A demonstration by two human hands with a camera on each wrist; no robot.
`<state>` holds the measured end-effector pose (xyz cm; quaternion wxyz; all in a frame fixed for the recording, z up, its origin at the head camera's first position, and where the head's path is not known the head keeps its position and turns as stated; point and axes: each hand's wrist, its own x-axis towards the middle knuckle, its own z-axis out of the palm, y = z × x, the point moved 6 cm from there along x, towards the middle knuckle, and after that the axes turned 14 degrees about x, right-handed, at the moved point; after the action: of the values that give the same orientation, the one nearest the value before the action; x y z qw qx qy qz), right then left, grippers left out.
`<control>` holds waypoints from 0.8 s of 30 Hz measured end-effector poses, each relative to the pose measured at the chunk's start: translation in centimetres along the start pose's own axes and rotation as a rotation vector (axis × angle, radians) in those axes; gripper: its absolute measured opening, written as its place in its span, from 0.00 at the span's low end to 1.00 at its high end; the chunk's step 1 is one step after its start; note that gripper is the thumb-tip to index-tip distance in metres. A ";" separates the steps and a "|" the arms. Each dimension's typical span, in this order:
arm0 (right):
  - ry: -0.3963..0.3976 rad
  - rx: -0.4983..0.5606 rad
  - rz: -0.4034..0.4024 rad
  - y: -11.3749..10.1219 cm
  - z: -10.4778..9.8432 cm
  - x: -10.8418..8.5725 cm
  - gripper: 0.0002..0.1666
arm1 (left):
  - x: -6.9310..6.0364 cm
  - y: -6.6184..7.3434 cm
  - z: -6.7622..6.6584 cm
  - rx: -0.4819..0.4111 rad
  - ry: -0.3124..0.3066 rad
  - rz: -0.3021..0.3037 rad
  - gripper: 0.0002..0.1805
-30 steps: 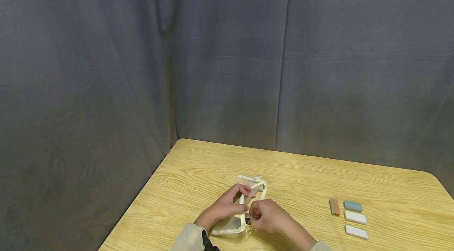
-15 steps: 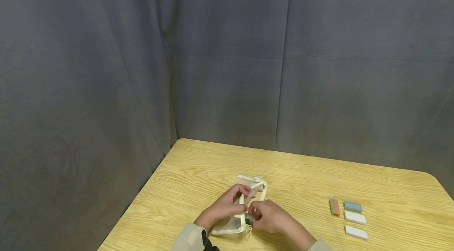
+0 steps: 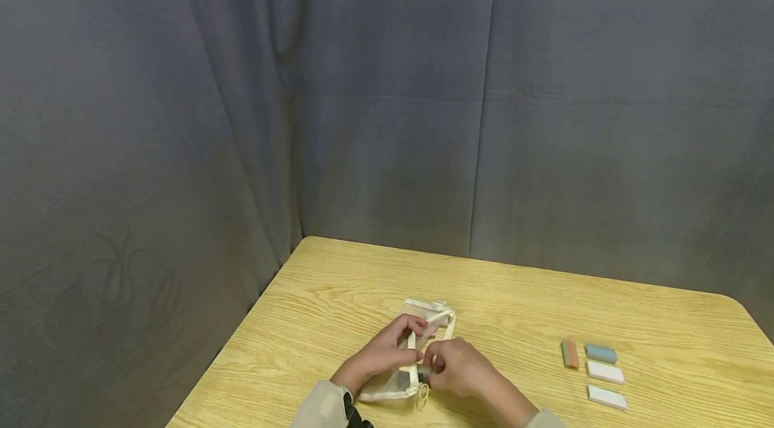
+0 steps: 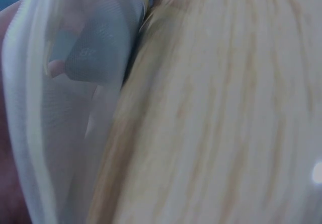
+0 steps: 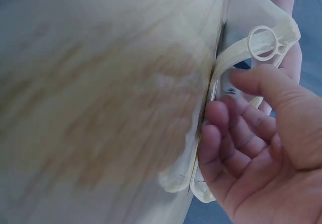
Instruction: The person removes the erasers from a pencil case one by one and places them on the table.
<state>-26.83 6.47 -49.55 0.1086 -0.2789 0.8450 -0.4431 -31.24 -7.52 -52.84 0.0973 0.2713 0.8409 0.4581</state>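
Observation:
A see-through mesh pouch with cream edging [image 3: 385, 395] lies unzipped on the table, its mouth facing right. My left hand [image 3: 381, 355] grips the pouch's near rim between thumb and fingers. My right hand [image 3: 461, 367] is at the mouth, its thumb and fingers pinching a small grey block [image 3: 425, 370]. Through the mesh in the left wrist view, a dark grey block [image 4: 95, 50] with faint lettering shows. In the right wrist view, a ring pull [image 5: 262, 43] hangs by the pouch's corner, above the right thumb.
To the right on the wooden table [image 3: 514, 293] lie a green-and-orange block [image 3: 570, 353], a blue block [image 3: 600, 353], a white block [image 3: 605, 372] and another white block [image 3: 607, 396]. Grey curtains [image 3: 387, 112] hang behind and to the left.
The small grey block at the pouch's mouth has shifted slightly, and the right hand's fingers have moved a little. The left hand and the pouch have hardly moved.

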 end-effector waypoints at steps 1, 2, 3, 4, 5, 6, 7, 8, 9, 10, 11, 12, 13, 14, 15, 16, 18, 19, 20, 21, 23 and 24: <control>0.012 0.002 0.000 0.0 -0.1 0.0 0.09 | 0.0 0.0 0.0 0.001 0.000 0.002 0.19; 0.023 0.005 0.002 0.0 -0.2 0.0 0.10 | 0.0 0.0 0.0 0.001 -0.001 0.003 0.19; 0.032 0.007 0.004 0.0 -0.3 -0.1 0.10 | 0.0 0.0 0.0 0.002 -0.003 0.003 0.19; 0.041 0.010 0.004 0.0 -0.5 -0.1 0.11 | 0.0 0.0 0.0 0.002 -0.005 0.003 0.19; 0.049 0.010 0.003 0.0 -0.6 -0.2 0.11 | 0.0 0.0 0.0 0.001 -0.009 0.002 0.20; 0.056 0.009 0.000 0.0 -0.7 -0.3 0.11 | 0.0 0.0 0.1 -0.003 -0.014 0.000 0.20; 0.063 0.010 -0.001 0.0 -0.9 -0.3 0.11 | 0.0 0.0 0.1 -0.005 -0.016 0.002 0.20; 0.071 0.007 -0.002 0.0 -1.0 -0.4 0.12 | 0.0 0.0 0.1 -0.010 -0.018 0.002 0.20; 0.077 0.004 -0.004 0.0 -1.2 -0.5 0.12 | 0.0 0.0 0.1 -0.012 -0.020 0.003 0.20; 0.087 -0.005 -0.009 -0.1 -1.4 -0.6 0.12 | 0.0 0.0 0.1 -0.013 -0.020 0.005 0.20; 0.095 -0.015 -0.011 -0.1 -1.6 -0.6 0.11 | 0.1 0.0 0.1 -0.014 -0.018 0.008 0.20; 0.101 -0.019 -0.013 -0.1 -1.7 -0.7 0.11 | 0.1 0.1 0.1 -0.015 -0.015 0.009 0.20; 0.108 -0.025 -0.013 -0.1 -1.9 -0.8 0.11 | 0.1 0.1 0.1 -0.014 -0.011 0.010 0.20; 0.114 -0.032 -0.015 -0.1 -2.1 -0.9 0.11 | 0.1 0.1 0.1 -0.012 -0.009 0.009 0.20; 0.119 -0.037 -0.016 -0.1 -2.2 -1.0 0.10 | 0.1 0.2 0.1 -0.010 -0.007 0.010 0.20; 0.125 -0.042 -0.015 -0.1 -2.4 -1.1 0.10 | 0.1 0.2 0.1 -0.009 -0.007 0.011 0.20; 0.135 -0.039 -0.014 -0.1 -2.7 -1.3 0.10 | 0.1 0.2 0.1 -0.014 -0.009 0.011 0.19; 0.141 -0.041 -0.013 0.0 -2.9 -1.4 0.10 | 0.1 0.2 0.1 -0.016 -0.011 0.012 0.19; 0.146 -0.044 -0.014 0.0 -3.0 -1.5 0.10 | 0.1 0.1 0.1 -0.023 -0.014 0.011 0.19; 0.152 -0.045 -0.013 0.0 -3.1 -1.5 0.10 | 0.1 0.1 0.1 -0.029 -0.016 0.008 0.19; 0.164 -0.050 -0.013 0.1 -3.5 -1.8 0.10 | 0.1 0.1 0.1 -0.040 -0.017 0.002 0.19; 0.168 -0.052 -0.011 0.2 -3.6 -1.9 0.11 | 0.1 0.0 0.0 -0.045 -0.017 -0.002 0.19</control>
<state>-26.91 10.07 -47.69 0.0278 -0.2481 0.8609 -0.4434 -31.31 -7.41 -52.82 0.1112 0.2719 0.8298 0.4745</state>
